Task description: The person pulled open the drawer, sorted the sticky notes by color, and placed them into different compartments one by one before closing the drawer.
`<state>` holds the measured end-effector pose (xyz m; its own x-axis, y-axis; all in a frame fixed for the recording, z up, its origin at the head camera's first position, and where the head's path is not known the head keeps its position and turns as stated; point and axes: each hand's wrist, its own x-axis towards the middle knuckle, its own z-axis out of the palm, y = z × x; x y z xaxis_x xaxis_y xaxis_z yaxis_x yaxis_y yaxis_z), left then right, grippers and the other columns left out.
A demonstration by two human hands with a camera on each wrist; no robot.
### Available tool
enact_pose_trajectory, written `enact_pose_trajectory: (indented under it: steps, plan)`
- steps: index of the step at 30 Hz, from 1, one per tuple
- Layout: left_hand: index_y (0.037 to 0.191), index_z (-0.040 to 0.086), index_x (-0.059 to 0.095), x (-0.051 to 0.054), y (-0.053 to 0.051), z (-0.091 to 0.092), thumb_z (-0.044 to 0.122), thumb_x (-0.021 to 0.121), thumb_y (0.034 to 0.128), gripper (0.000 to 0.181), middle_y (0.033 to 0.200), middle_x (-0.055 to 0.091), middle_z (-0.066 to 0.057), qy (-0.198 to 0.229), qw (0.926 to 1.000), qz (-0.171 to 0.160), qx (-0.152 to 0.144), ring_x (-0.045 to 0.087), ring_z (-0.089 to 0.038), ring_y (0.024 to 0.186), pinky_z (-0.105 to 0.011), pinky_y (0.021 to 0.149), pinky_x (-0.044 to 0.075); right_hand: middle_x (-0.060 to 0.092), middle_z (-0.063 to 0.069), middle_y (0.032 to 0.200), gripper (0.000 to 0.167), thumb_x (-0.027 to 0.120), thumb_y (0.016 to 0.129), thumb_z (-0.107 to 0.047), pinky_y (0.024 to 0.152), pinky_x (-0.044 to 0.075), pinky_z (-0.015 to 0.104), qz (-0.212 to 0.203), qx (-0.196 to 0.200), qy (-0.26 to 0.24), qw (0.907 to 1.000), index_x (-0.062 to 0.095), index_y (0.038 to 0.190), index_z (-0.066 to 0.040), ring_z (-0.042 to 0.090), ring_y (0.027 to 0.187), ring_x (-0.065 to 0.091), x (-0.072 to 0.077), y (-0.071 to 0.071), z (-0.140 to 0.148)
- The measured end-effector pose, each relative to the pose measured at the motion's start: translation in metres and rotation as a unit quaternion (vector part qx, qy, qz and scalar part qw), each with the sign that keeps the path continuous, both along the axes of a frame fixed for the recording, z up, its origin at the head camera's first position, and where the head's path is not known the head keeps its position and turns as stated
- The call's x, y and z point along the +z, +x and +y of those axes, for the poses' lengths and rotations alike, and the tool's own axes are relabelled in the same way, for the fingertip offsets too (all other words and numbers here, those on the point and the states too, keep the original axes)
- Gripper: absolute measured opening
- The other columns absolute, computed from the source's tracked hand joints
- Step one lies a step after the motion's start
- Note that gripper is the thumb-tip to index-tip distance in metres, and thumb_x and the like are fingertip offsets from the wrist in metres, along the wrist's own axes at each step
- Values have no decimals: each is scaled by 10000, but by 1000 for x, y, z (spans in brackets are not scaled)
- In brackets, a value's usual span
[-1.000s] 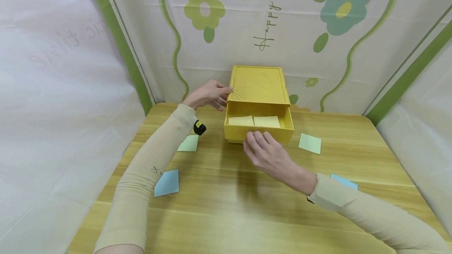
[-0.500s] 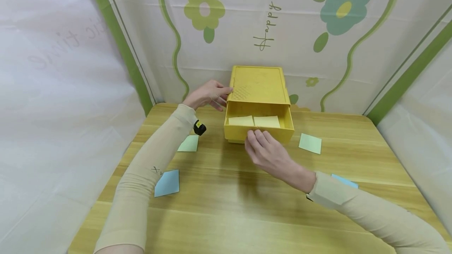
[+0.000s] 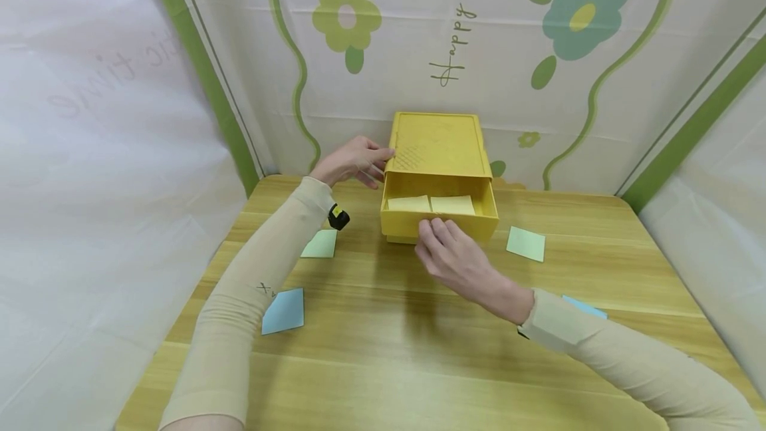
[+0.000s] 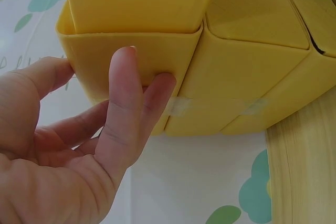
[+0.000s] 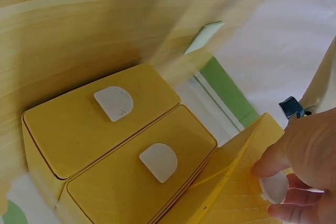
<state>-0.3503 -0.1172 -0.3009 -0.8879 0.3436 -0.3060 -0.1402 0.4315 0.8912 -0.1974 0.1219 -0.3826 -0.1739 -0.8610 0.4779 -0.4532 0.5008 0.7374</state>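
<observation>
A yellow drawer cabinet (image 3: pixel 439 142) stands at the back of the table, its top drawer (image 3: pixel 401 223) pulled out. Two pale yellow sticky-note pads (image 3: pixel 453 205) lie side by side in that drawer. My left hand (image 3: pixel 353 159) touches the cabinet's left side near the top front, fingers mostly extended; the left wrist view shows them against the yellow side wall (image 4: pixel 220 85). At the drawer front, my right hand (image 3: pixel 457 261) pinches the white knob (image 5: pixel 275 187) between thumb and fingers. Two lower drawers with white knobs (image 5: pixel 114 103) are closed.
Green sticky notes (image 3: pixel 526 243) lie right of the cabinet, with another green one (image 3: pixel 320 243) at left. Blue notes (image 3: pixel 284 311) lie nearer me, one (image 3: pixel 583 308) partly behind my right sleeve. White printed curtains (image 3: pixel 371 98) surround the wooden table (image 3: pixel 383 364).
My right hand has shifted very slightly toward the cabinet. The drawer looks almost unmoved, and my left hand stays in place.
</observation>
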Motion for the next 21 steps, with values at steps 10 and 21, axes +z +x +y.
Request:
enact_pose_trajectory:
  steps: [10,21]
  plan:
    - [1148,12,658,-1,1,0,379,558,998,409,1123,663,-172,18,10000,71,-1,717,-229,865,-396,752,631,573,176,982,234,451,897,71,619,430,273,-19,62,-204,9998,594,747,-39,274,803,488,1,-13,-2]
    - [1156,14,648,-1,2,-1,384,555,1000,412,1220,621,-214,24,10000,71,-13,704,-250,924,-388,759,631,558,185,952,287,420,929,100,593,454,281,-72,158,-496,9986,600,732,-8,288,790,506,0,-30,-5]
